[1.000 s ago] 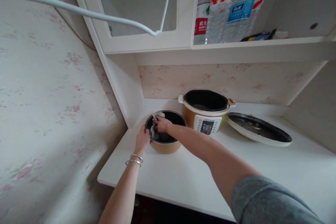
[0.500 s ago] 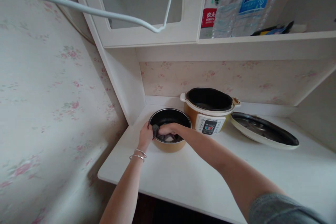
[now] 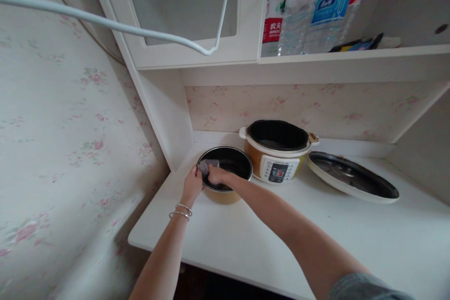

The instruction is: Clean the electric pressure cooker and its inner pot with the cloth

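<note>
A gold inner pot (image 3: pixel 225 193) with a dark inside stands on the white counter (image 3: pixel 246 239). My left hand (image 3: pixel 191 185), with bangles on the wrist, grips the pot's near left rim. My right hand (image 3: pixel 215 176) reaches into the pot and presses a grey cloth (image 3: pixel 206 166) against the inner left wall, fingers closed on it. Behind the pot to the right sits the gold and white rice cooker body (image 3: pixel 277 151), open and without its lid.
The cooker's lid (image 3: pixel 352 176) lies upside down on the counter to the right. Water bottles (image 3: pixel 309 7) stand on the shelf above. A white cable (image 3: pixel 116 26) crosses the top. A floral wall (image 3: pixel 63 150) closes the left side.
My right hand with the cloth has moved from the pot's bottom up to its left inner wall. The left hand has stayed on the rim.
</note>
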`<state>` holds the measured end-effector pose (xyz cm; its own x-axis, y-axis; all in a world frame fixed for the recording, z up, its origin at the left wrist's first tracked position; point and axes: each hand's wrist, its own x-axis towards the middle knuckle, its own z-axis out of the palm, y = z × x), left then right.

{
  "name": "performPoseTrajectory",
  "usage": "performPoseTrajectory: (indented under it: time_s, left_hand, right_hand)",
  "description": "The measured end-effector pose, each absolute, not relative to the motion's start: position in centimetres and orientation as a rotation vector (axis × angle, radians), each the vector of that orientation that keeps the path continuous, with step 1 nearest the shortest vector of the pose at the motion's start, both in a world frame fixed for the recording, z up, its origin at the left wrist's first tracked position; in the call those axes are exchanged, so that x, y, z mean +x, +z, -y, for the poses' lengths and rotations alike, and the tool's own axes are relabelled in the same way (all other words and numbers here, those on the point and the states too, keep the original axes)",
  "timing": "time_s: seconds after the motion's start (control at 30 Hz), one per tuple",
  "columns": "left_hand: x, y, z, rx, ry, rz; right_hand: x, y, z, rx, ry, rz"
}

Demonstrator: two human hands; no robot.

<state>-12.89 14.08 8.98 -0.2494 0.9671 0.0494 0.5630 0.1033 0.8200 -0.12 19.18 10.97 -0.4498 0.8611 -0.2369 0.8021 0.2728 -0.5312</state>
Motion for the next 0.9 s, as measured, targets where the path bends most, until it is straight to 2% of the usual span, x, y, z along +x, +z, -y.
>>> performPoseTrajectory:
  time_s: [0.23, 0.4, 0.53, 0.7, 0.9]
  left_hand:
    - [-13.0, 8.6, -14.3, 1.527, 1.036, -1.907]
    - [-12.7, 9.2, -14.0, 1.446, 1.026, -1.87]
    - [-12.5, 9.7, -13.8, 1.404, 1.027, -1.846]
    - [-12.5, 9.8, -13.7, 1.406, 1.025, -1.842]
    - [-12.7, 9.6, -13.7, 1.404, 1.028, -1.825]
  right_hand:
    - [4.7, 11.5, -18.8, -1.362, 0.54, 3.001]
    - [5.0, 11.3, -20.3, -1.459, -0.003, 3.107]
    - [5.1, 11.0, -20.9, -1.231, -0.278, 3.169]
    - [5.6, 11.4, -21.7, -0.794, -0.321, 3.226]
    - [4.2, 12.3, -22.7, -0.468, -0.07, 3.259]
